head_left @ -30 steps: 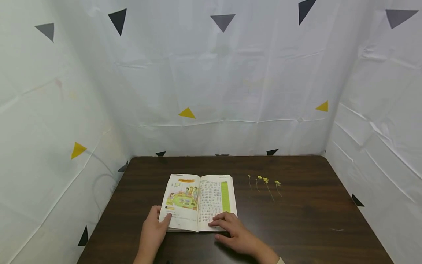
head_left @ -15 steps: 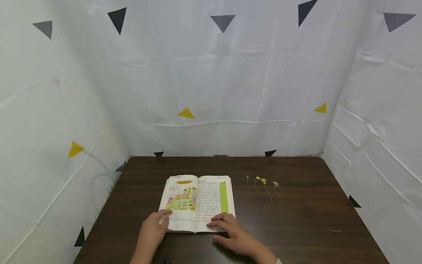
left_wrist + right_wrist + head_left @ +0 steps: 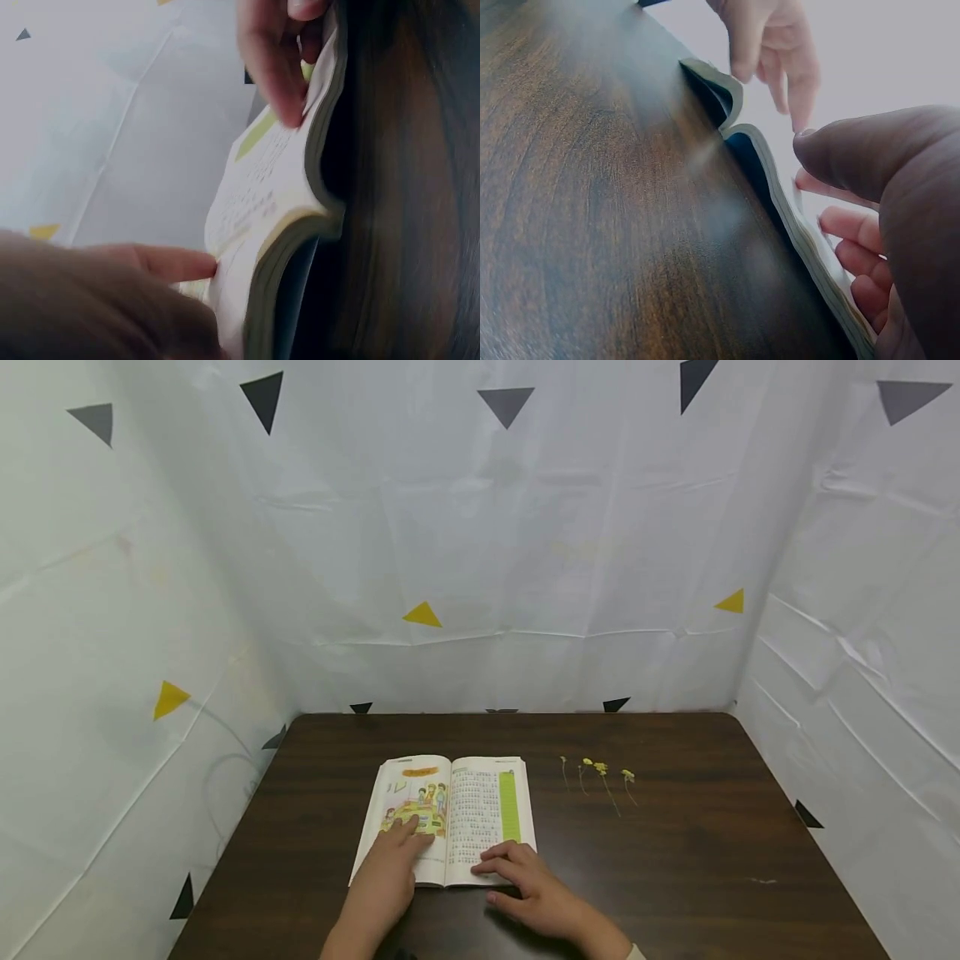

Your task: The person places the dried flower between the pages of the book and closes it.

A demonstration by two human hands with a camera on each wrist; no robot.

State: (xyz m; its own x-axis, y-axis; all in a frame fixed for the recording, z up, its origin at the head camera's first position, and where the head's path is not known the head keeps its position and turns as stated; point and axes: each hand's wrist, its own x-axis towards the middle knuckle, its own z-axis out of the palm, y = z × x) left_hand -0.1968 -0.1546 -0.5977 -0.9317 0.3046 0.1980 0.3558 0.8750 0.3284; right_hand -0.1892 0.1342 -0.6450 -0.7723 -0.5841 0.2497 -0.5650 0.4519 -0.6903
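An open book (image 3: 472, 814) lies on the table, with a colourful picture on its left page and rows of text beside a green strip on its right page. Over the lower part of the picture, my left hand (image 3: 384, 870) rests with its fingers extended across the page. My right hand (image 3: 531, 890) lies at the lower right corner of the text page, fingers loosely bent and touching the paper. From the left wrist view, the book's page edges (image 3: 281, 262) curve up from the spine. Neither hand grips anything.
Several thin-stemmed yellow flowers (image 3: 602, 770) lie on the dark wooden table (image 3: 697, 860), right of the book. White sheeting (image 3: 525, 552) with black, grey and yellow triangles stands behind the table and along both sides.
My left hand has let go of the book's left edge and moved right and forward onto the picture page. The right hand stays on the right page.
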